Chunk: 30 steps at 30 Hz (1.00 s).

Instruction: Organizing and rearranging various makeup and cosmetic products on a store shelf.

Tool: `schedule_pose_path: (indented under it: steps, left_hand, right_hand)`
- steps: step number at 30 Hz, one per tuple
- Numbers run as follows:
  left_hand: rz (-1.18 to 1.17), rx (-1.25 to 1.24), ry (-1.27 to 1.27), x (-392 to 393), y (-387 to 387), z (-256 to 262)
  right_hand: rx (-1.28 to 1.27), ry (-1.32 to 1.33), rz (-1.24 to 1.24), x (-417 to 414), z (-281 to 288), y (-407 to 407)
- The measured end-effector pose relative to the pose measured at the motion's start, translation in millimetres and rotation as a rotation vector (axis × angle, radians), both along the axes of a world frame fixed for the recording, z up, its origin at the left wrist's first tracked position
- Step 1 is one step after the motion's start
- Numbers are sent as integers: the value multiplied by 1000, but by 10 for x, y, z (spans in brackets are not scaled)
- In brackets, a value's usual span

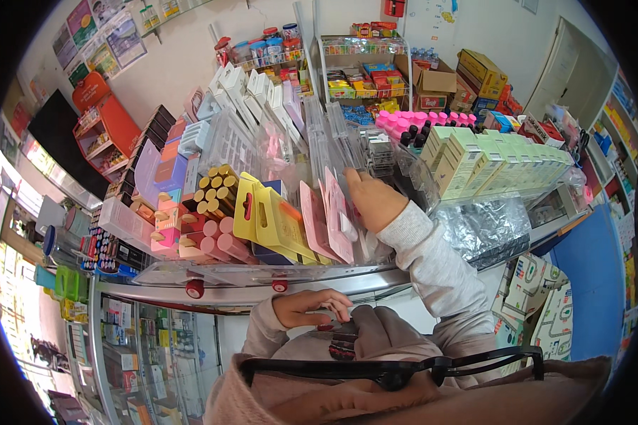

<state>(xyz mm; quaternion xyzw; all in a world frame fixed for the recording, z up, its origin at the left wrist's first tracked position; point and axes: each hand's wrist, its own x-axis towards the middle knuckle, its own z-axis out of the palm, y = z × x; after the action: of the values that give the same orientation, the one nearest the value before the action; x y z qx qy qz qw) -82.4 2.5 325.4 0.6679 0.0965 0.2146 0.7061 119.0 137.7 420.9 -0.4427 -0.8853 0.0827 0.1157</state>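
Observation:
My right hand (375, 201) reaches into a clear acrylic organizer (324, 272) on the counter, just right of some pink blister cards (338, 218). Its fingertips are bent down among clear plastic packs (345, 135), and whether they grip anything is hidden. Close to my body, my left hand (309, 310) hovers in front of the counter edge with loosely bent fingers and nothing visible in it. Yellow hang-tab packs (268, 218) stand left of the pink cards. Beside those are gold-capped tubes (215, 188) and pink-capped tubes (218, 239).
Pale green boxes (468, 164) stand in a row at right, behind a crumpled silver plastic sheet (484, 226). Pink-capped bottles (404, 123) sit farther back. White boxes (255, 87) fill the organizer's rear. A glass display case (154, 350) lies at lower left.

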Motion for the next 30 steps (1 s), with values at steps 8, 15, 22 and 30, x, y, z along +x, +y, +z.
schedule_pose_path:
  steps: [8,15,22,30]
  left_hand:
    - [9,25,-19,-9,-1,-11]
    - [17,32,3,-11,-15,32]
    - [12,45,4,-31,-17,9]
    - [16,42,14,-39,-18,8]
  right_hand:
    - [-46,24,6,-26,88,-28]
    - [-28,124,15,51,151,-36]
    - [-17,78,33,11,115,-17]
    - [-3,32,18,16,150,-30]
